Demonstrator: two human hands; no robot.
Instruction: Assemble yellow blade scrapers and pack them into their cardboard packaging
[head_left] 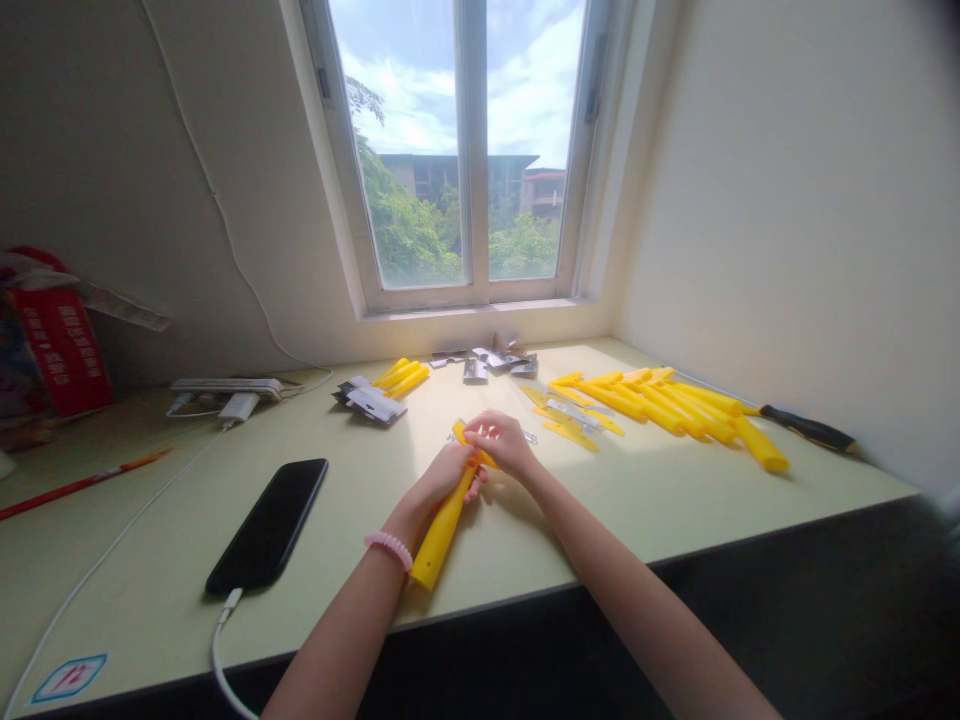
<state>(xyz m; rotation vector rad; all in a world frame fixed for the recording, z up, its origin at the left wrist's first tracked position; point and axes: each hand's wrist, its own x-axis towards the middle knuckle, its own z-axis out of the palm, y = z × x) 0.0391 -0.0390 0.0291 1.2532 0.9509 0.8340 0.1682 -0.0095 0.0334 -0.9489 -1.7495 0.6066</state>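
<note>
My left hand [450, 466] is closed around a yellow plastic handle [444, 535], whose round, hollow-looking grip slants down toward the table's front edge. The upper end of this handle widens into a flat yellow head. Over that head, my right hand [499, 440] has its thumb and fingers pinched together; whatever is between them is too small or hidden to make out. Small shiny metal pieces [531, 437] lie just behind the hands. Flat yellow pieces [570, 432] and clear packets rest beyond my right hand.
Several yellow handles [652, 402] lie in a row at right, near a black-handled screwdriver [810, 428]. More handles [403, 377] and grey metal plates [375, 403] sit at back left, with other metal plates [495, 362] below the window. A plugged-in phone [268, 525] and power strip [225, 388] are left.
</note>
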